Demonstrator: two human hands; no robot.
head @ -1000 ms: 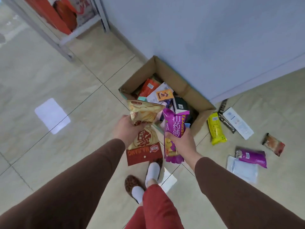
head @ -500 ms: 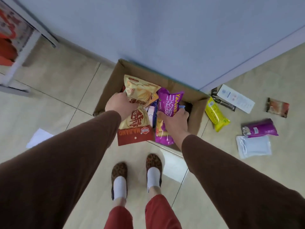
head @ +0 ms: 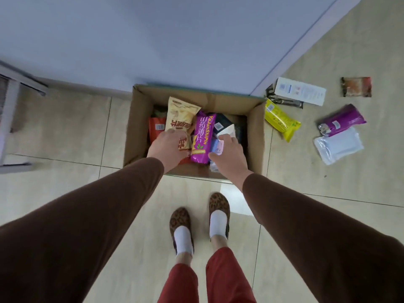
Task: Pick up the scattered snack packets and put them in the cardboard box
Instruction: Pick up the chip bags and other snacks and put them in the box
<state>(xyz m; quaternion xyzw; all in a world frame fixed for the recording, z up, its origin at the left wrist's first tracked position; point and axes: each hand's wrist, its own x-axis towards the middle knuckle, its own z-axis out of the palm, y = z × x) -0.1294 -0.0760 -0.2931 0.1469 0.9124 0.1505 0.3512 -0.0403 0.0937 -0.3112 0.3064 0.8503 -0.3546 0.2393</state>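
The open cardboard box [head: 255,132] stands on the floor against the wall, with several packets inside. A beige and red chip packet [head: 180,114] lies in it, and my left hand [head: 168,147] is closed over its lower end. Beside it lies a purple chip packet [head: 202,136]. My right hand [head: 229,154] hovers just right of it, fingers spread, over a pale blue packet. On the floor to the right lie a yellow packet [head: 282,121], a purple packet [head: 343,120], a clear white pouch [head: 337,145], a small brown packet [head: 356,86], a white carton [head: 299,90] and a dark thin packet [head: 284,101].
A blue-grey wall [head: 175,40] runs behind the box and turns a corner at the right. A white rack frame [head: 13,119] stands at the left edge. My feet in leopard slippers [head: 181,219] are just before the box, next to a white paper [head: 234,197].
Both hands moved forward and down into the box with their packets. My right hand let go of the purple packet, which now lies in the box. The view swung to look straight down.
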